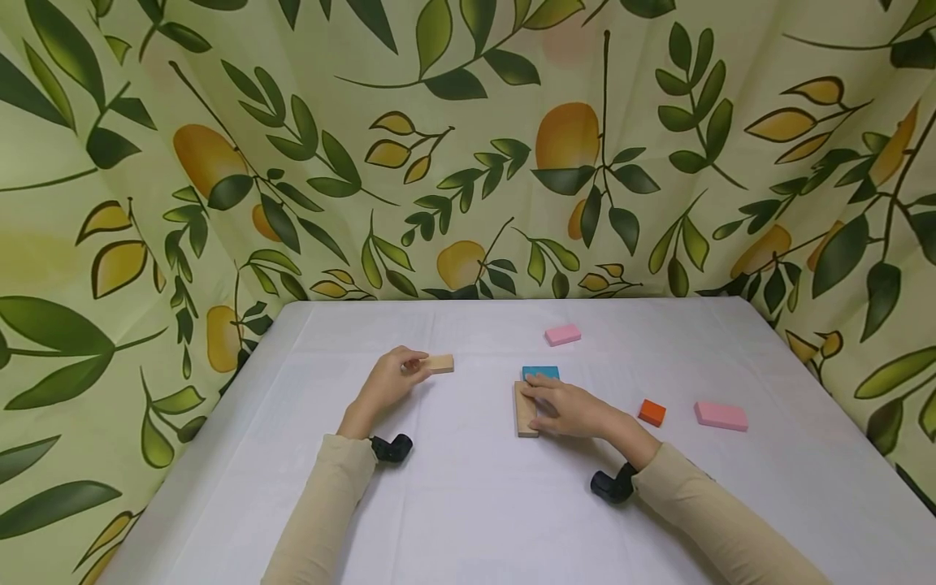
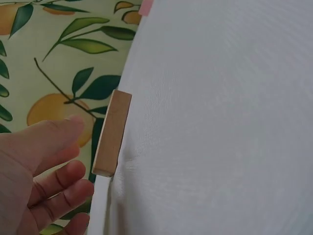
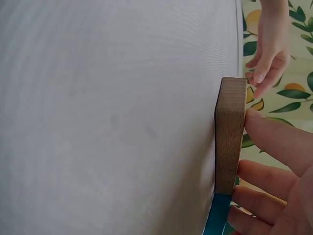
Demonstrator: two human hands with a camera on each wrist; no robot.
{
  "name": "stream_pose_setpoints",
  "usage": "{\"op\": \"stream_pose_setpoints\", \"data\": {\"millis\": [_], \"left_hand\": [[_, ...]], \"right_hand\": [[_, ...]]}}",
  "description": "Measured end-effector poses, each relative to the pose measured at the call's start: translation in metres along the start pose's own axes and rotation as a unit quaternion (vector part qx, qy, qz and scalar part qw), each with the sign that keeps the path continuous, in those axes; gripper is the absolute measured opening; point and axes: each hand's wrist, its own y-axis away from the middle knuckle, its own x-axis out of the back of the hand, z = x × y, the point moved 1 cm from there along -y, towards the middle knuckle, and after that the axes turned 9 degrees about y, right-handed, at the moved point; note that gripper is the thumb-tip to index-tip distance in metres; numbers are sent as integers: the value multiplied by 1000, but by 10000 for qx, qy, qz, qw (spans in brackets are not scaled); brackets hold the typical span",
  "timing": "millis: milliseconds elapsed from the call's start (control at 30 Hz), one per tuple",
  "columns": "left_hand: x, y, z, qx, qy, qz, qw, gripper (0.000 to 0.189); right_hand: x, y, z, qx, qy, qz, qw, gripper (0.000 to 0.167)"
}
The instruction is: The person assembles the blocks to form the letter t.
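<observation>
Leaf-and-fruit cloth (image 1: 468, 49) hangs behind a white-covered table (image 1: 468, 520). The left hand (image 1: 387, 379), fingers loosely parted and holding nothing, is just beside a wooden block (image 1: 442, 364). The right hand (image 1: 574, 408), thumb and fingers apart, touches a second wooden block (image 1: 524, 410) whose far end meets a blue block (image 1: 539, 373); to the right lie an orange block (image 1: 652, 413) and a pink block (image 1: 721, 416), with another pink block (image 1: 562, 335) farther back

The white table (image 1: 475, 512) carries six small blocks (image 1: 524, 414).
</observation>
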Motion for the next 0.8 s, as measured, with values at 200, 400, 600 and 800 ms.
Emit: {"op": "stream_pose_setpoints", "data": {"millis": [200,400,600,800], "left_hand": [[2,-4,-4,188,43,-85,9998,36],[2,-8,-7,353,226,-198,9989,39],[2,-12,-11,517,408,-365,9972,43],[-1,-16,-18,735,544,-377,9951,44]], "right_hand": [[-1,0,1,-7,35,21,10000,58],[0,0,0,13,53,27,10000,58],[0,0,1,-17,34,5,10000,59],[1,1,0,22,52,47,10000,59]]}}
